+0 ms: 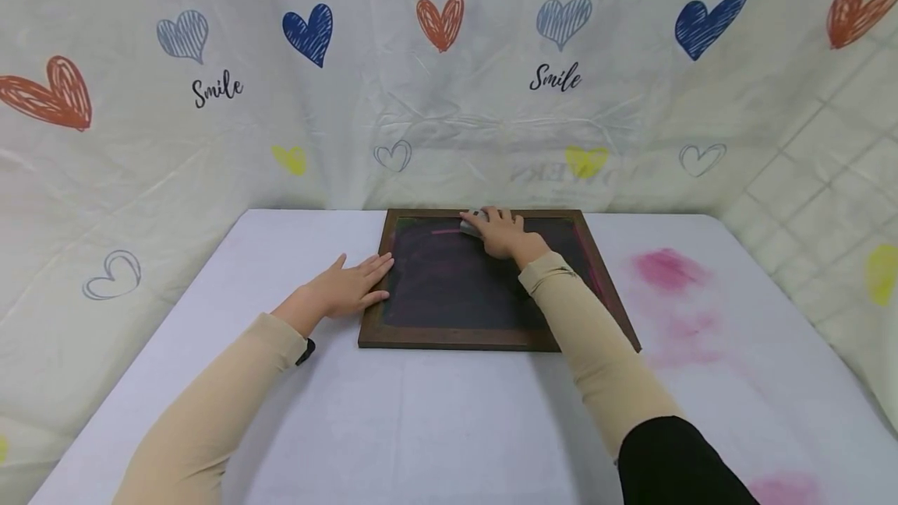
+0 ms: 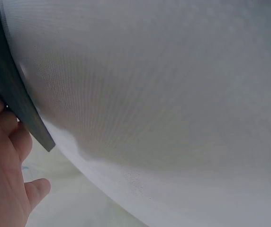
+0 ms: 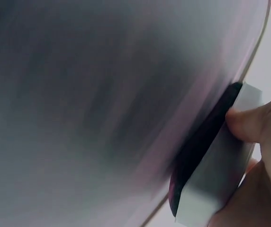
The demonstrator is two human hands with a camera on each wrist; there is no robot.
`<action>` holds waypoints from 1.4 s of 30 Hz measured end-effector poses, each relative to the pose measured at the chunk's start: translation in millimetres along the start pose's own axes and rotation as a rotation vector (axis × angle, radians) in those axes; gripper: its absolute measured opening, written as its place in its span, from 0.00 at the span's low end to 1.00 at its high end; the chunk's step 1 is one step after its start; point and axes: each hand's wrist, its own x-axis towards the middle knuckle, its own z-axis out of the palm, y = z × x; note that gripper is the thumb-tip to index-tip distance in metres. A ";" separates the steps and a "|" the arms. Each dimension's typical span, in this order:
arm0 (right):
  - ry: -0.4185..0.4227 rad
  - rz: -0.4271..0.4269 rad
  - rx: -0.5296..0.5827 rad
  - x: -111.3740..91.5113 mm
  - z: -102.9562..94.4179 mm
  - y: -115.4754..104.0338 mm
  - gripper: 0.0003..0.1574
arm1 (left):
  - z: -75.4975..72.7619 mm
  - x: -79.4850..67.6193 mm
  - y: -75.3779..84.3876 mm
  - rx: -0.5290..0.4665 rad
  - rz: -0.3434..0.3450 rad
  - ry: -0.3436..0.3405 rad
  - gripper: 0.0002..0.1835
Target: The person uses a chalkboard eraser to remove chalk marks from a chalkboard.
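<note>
A chalkboard [image 1: 449, 279] in a brown wooden frame lies on the white-covered table. Near its far edge, my right hand [image 1: 501, 234] grips a grey chalkboard eraser [image 1: 471, 224]. In the right wrist view the eraser [image 3: 221, 165] has a dark felt side against the board, with thumb and fingers on its light back. A short pink chalk line [image 1: 445, 231] shows just left of the eraser. My left hand [image 1: 348, 285] rests with fingers spread on the left side of the frame. In the left wrist view, its fingertips touch the frame's edge [image 2: 17, 94].
Pink smudges [image 1: 669, 270] mark the white tablecloth [image 1: 449, 427] right of the board. A pale curtain [image 1: 449, 100] printed with hearts hangs behind the table and along both sides. Pink traces run along the board's right inner edge.
</note>
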 end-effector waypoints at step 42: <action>-0.010 0.052 0.036 -20.8 -9.8 51.3 0.40 | -3.4 -2.5 3.5 0.015 -0.019 -0.019 0.39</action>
